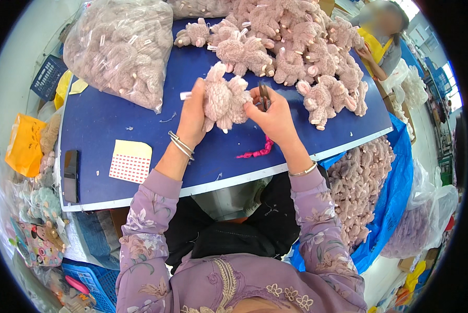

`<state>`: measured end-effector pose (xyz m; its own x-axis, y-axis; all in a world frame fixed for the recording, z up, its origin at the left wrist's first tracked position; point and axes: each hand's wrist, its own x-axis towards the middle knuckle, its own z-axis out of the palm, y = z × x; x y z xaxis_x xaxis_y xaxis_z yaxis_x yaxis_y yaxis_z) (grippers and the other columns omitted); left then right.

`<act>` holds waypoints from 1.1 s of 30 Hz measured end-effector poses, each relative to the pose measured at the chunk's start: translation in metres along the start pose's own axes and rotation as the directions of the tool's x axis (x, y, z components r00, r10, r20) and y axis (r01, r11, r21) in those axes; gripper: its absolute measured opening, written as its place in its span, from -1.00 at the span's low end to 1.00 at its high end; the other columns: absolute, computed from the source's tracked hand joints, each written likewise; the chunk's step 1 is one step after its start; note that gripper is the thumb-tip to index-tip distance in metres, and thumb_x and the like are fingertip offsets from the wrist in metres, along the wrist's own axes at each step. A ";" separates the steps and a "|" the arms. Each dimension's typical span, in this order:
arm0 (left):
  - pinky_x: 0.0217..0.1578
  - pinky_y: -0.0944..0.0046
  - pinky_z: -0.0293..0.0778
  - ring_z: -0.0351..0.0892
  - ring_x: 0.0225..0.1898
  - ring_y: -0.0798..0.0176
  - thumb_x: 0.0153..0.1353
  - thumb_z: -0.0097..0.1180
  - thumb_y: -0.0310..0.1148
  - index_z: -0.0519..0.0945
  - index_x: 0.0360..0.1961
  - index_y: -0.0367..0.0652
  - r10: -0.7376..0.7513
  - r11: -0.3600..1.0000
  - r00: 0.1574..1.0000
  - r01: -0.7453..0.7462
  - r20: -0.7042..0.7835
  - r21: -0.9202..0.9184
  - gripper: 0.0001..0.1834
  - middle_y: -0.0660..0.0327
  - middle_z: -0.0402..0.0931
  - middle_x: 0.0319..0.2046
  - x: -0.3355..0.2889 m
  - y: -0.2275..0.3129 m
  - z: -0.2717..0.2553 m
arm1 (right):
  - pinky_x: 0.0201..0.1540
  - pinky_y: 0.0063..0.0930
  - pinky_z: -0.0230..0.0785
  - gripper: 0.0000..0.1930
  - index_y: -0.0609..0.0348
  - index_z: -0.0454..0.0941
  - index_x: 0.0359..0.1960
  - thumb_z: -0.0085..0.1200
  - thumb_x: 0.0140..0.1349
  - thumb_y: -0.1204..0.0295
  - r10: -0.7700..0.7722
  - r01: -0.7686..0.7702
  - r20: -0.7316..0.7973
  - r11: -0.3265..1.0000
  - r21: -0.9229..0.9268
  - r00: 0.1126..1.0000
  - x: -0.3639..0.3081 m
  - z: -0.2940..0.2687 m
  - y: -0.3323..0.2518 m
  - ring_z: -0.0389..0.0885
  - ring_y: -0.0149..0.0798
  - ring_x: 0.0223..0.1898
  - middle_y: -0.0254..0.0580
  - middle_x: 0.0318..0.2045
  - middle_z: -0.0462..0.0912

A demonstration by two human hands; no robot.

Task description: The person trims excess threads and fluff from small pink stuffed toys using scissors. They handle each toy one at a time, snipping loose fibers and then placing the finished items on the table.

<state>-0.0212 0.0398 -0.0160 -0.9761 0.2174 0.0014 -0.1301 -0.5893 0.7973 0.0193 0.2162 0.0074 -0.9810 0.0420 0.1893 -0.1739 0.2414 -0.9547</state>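
Observation:
My left hand (193,115) is closed on the side of a small pinkish-grey plush toy (222,101) with pale pink ears and feet. A white tag sticks out beside my left fingers. My right hand (276,119) holds dark scissors (264,97), blades pointing up and away, while its thumb and fingertips touch the toy's right side. The scissors' handles are hidden in my palm. Below my right hand a bright pink knotted cord (260,151) trails over the blue table (192,161); whether it is tied to the scissors is hidden.
Similar plush toys (291,41) are heaped at the table's far side, beside a clear bag (121,52) full of them. A sticker sheet (131,160) and a phone (71,175) lie left. A blue sack (395,172) of toys stands right. Another person (380,41) is at far right.

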 end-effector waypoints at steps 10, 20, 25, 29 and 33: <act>-0.27 0.33 0.56 0.62 -0.25 0.31 0.22 0.13 -0.38 0.51 -0.03 -0.31 -0.170 0.979 0.984 0.162 0.056 0.121 -0.68 0.17 0.59 -0.19 -0.006 0.001 -0.003 | -0.51 -0.71 0.16 -0.82 0.19 0.51 -0.25 0.15 0.08 0.55 -0.131 0.132 0.136 0.991 0.003 0.982 -0.010 -0.007 -0.018 0.31 -0.65 -0.50 -0.44 -0.46 0.53; -0.27 0.36 0.54 0.61 -0.28 0.35 0.21 0.09 -0.43 0.51 -0.03 -0.30 -0.236 0.929 0.963 0.185 0.129 0.320 -0.69 0.21 0.58 -0.21 -0.006 0.001 -0.002 | -0.55 -0.68 0.11 -0.80 0.21 0.49 -0.32 0.16 -0.02 0.62 -0.386 0.436 0.226 0.864 -0.253 0.895 -0.005 -0.013 -0.017 0.26 -0.57 -0.53 -0.40 -0.37 0.46; -0.29 0.39 0.50 0.55 -0.29 0.43 0.18 0.11 -0.38 0.55 -0.07 -0.27 -0.226 0.922 0.964 0.167 0.137 0.350 -0.70 0.27 0.57 -0.25 -0.008 -0.003 0.000 | -0.38 -0.42 0.35 -0.80 0.25 0.45 -0.35 0.15 -0.05 0.59 -0.340 0.431 0.299 0.840 -0.329 0.892 -0.009 -0.015 -0.017 0.48 -0.19 -0.42 -0.18 -0.35 0.47; -0.28 0.39 0.51 0.56 -0.28 0.42 0.19 0.12 -0.38 0.55 -0.08 -0.27 -0.224 0.902 0.962 0.145 0.155 0.407 -0.71 0.26 0.58 -0.24 -0.009 0.000 0.002 | -0.31 -0.31 0.41 -0.79 0.26 0.42 -0.36 0.15 -0.06 0.54 -0.260 0.380 0.319 0.830 -0.409 0.911 -0.014 -0.010 -0.018 0.53 -0.05 -0.37 -0.10 -0.38 0.47; -0.26 0.39 0.52 0.58 -0.26 0.39 0.21 0.13 -0.39 0.55 -0.07 -0.29 -0.173 0.918 0.975 0.108 0.142 0.382 -0.71 0.22 0.59 -0.22 -0.006 -0.004 -0.001 | -0.32 -0.28 0.39 -0.78 0.24 0.42 -0.35 0.15 -0.06 0.52 -0.273 0.371 0.286 0.844 -0.388 0.919 -0.014 -0.009 -0.016 0.53 -0.04 -0.38 -0.09 -0.40 0.48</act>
<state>-0.0151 0.0399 -0.0201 -0.9042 0.4240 -0.0512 -0.1579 -0.2205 0.9625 0.0362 0.2200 0.0223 -0.8783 -0.3045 0.3687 -0.4776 0.5952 -0.6462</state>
